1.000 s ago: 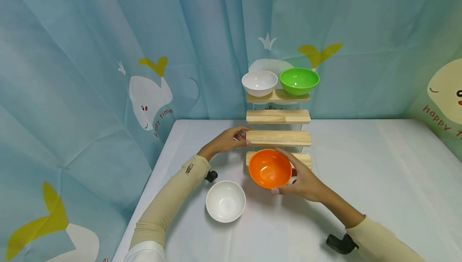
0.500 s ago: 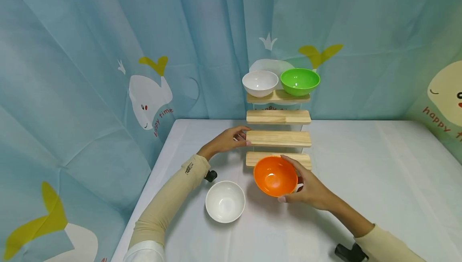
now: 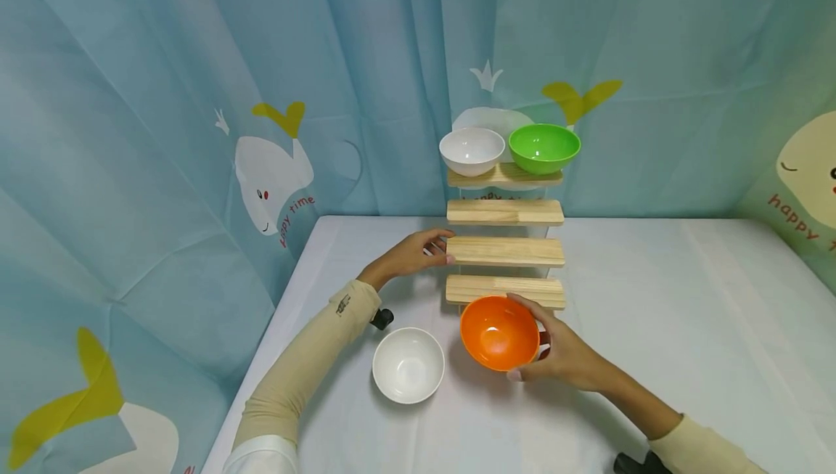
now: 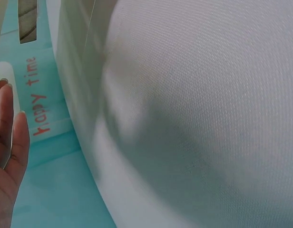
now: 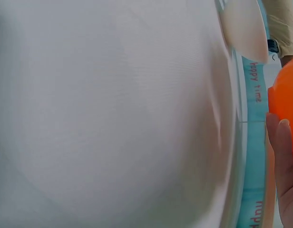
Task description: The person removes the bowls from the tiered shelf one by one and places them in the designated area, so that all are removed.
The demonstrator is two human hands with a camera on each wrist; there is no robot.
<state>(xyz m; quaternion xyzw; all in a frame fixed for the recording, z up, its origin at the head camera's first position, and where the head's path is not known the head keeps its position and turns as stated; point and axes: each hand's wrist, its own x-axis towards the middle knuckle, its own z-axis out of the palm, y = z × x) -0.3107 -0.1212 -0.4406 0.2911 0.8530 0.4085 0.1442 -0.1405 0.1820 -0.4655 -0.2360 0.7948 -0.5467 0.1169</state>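
In the head view my right hand (image 3: 563, 352) grips an orange bowl (image 3: 499, 332) by its right side, thumb at the near rim and fingers at the far rim. The bowl is held in front of the lowest board of a wooden step rack (image 3: 506, 250), its inside facing up. My left hand (image 3: 411, 253) holds the left end of the rack's second board from the bottom, thumb in front and fingers behind. Between the two arms a white bowl (image 3: 408, 365) stands upright on the table. The right wrist view catches the orange bowl's side (image 5: 285, 97) at its edge.
On the rack's top board sit another white bowl (image 3: 472, 151) at left and a green bowl (image 3: 544, 148) at right. A white cloth (image 3: 666, 314) covers the table. Behind and to the left hangs a blue curtain (image 3: 385, 82) with whale prints.
My right hand has brought the orange bowl toward me and slightly right, away from over the lowest board. The left hand has stayed at the rack.
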